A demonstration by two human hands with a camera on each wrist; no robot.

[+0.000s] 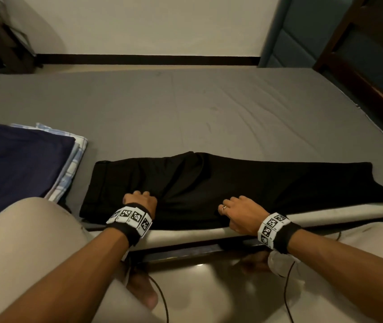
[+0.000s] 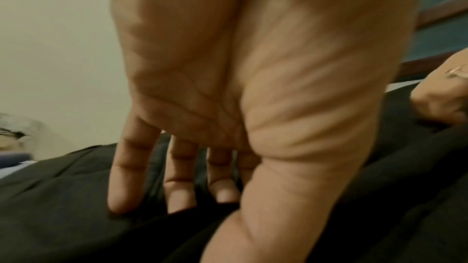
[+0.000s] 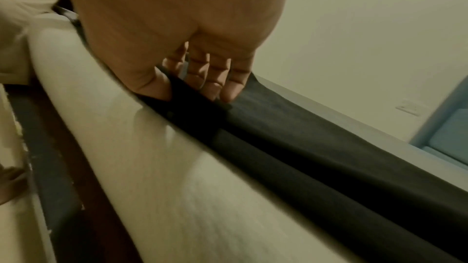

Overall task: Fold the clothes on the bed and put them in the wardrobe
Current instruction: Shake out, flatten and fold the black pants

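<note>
Hands on the long black fabric trousers near the bed's near edge: our left hand presses flat-fingered, our right hand pinches the hem.

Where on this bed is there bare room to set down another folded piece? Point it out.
Bare sheet runs from the black trousers back to the wall side, rightward to the bed's right edge. Crowded: the folded stack at left, and the near edge under the trousers and both hands.

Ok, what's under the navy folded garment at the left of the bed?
Under the navy folded garment, a stack of light blue-and-white checked folded cloth pokes out along its right edge, on the grey bedsheet. How many pieces lie there is covered.
</note>
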